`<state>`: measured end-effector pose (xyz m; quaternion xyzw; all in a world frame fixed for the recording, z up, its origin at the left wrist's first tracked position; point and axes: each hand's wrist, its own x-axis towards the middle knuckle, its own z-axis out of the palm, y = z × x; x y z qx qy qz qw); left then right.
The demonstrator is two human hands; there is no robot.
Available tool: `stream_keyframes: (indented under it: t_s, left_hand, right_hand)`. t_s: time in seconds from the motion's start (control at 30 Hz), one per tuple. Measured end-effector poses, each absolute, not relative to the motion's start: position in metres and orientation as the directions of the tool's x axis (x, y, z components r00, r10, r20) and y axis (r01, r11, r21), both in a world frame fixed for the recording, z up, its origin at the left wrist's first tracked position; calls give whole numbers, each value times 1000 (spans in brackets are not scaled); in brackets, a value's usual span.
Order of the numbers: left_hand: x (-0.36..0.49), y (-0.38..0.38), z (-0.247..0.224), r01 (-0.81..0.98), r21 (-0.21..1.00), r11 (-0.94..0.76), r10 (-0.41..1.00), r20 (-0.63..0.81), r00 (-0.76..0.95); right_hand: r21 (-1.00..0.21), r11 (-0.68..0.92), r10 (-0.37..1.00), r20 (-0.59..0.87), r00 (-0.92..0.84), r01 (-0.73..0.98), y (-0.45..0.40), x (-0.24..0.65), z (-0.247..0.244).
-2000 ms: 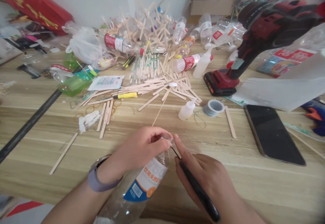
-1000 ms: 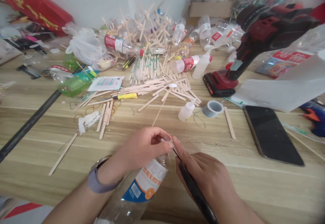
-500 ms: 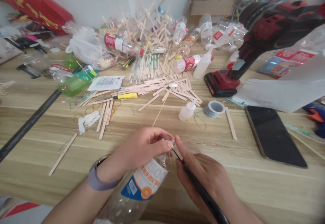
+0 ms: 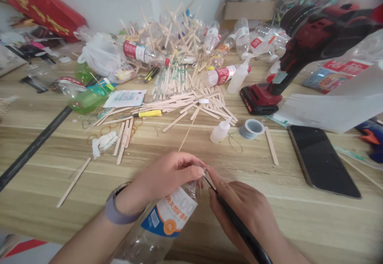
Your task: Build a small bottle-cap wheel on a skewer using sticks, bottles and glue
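Note:
A clear plastic bottle (image 4: pixel 167 216) with a white, blue and orange label lies tilted at the table's front edge, its neck pointing away from me. My left hand (image 4: pixel 176 172), with a watch on the wrist, is closed around the neck end. My right hand (image 4: pixel 245 204) grips a slim black-handled tool (image 4: pixel 239 226) with a thin dark tip. That tip meets the bottle's neck end beside my left thumb, and my right index finger stretches along to the same spot. My fingers partly hide the bottle mouth, so the exact contact cannot be made out.
Beyond my hands lie a glue bottle (image 4: pixel 220 131), a wire spool (image 4: pixel 252 129) and scattered wooden sticks (image 4: pixel 191 104). A black phone (image 4: pixel 324 160) is at right, below a red-black power drill (image 4: pixel 263 96). A yellow-handled cutter (image 4: pixel 149 113) and plastic bottles (image 4: pixel 134 51) are farther back.
The bottle's body has shifted slightly left and turned a little. My right hand with the black tool has moved very slightly right; both hands keep their grips.

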<state>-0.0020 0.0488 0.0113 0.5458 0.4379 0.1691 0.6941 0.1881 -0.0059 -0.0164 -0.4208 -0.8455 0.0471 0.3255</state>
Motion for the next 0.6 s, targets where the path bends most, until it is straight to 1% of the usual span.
stream_keyframes:
  t_s: [0.17, 0.33, 0.5, 0.6]
  left_hand:
    - [-1, 51, 16, 331, 895, 298, 718, -439, 540]
    - [-2, 51, 18, 393, 890, 230, 738, -422, 526]
    - [-3, 51, 13, 335, 902, 272, 747, -418, 517]
    - [-3, 52, 13, 296, 909, 293, 742, -412, 528]
  right_hand:
    - [-326, 647, 735, 506, -452, 689, -4, 188, -19]
    - [-315, 648, 733, 505, -456, 693, -4, 187, -18]
    - [-356, 656, 737, 495, -461, 666, -5, 189, -18]
    - [-358, 661, 734, 494, -467, 660, -5, 189, -18]
